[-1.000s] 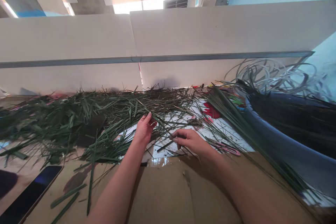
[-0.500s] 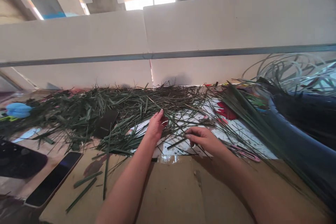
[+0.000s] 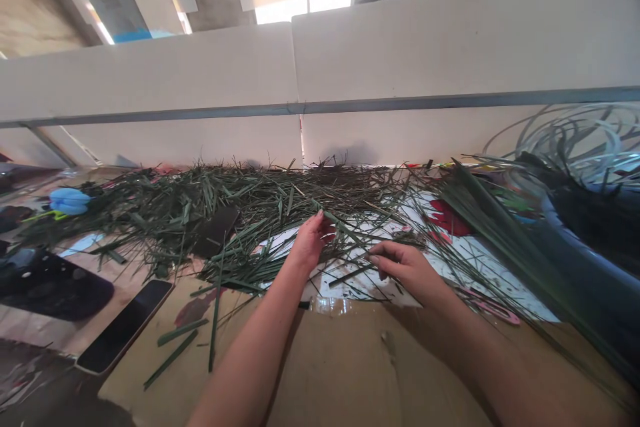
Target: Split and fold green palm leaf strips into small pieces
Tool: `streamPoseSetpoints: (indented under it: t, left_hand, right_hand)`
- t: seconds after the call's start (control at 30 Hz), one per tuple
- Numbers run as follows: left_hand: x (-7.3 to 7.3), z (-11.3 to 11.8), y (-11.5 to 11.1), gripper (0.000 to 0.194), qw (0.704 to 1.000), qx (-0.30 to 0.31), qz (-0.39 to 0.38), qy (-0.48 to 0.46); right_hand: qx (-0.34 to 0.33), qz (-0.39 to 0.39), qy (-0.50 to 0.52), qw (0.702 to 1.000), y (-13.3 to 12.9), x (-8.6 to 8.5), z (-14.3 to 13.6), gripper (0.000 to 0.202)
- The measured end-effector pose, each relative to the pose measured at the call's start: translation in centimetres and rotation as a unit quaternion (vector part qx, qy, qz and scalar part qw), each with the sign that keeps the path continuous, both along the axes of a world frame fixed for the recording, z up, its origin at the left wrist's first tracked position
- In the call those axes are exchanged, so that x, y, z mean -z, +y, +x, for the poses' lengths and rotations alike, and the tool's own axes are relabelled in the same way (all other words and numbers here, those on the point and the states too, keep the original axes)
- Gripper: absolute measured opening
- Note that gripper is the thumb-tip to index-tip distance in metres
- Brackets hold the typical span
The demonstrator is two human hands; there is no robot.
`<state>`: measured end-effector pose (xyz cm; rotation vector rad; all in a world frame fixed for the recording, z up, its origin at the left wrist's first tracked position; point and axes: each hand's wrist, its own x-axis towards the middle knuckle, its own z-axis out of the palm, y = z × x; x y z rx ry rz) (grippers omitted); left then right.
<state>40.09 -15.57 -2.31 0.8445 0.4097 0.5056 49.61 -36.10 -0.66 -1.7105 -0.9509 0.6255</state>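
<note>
Your view has turned a bit left, your left hand (image 3: 311, 240) pinches a green leaf (image 3: 343, 226) by the leaf pile (image 3: 250, 193), and I can't tell if your right hand (image 3: 400, 263) holds anything.

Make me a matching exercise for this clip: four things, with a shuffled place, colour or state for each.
1. left hand
2. phone
3. scissors
4. tub

A. blue, at the far right
B. dark screen, along the left edge of the cardboard
C. fingertips on a green leaf strip
D. pink-handled

Pairs: 1-C, 2-B, 3-D, 4-A
</note>
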Motion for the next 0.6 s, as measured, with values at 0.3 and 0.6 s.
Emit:
streamPoseSetpoints:
  t: [0.3,0.6]
  left_hand:
    - [-1.0,-0.2,-0.8,0.041,1.0,-0.003,0.003,-0.004]
    - [-0.5,0.0,-1.5,0.044,1.0,0.0,0.004,-0.012]
  right_hand:
    - [0.003,0.003,0.005,1.0,-0.2,-0.6,-0.2,0.035]
    - [0.022,-0.011,0.012,1.0,-0.8,-0.3,0.5,0.049]
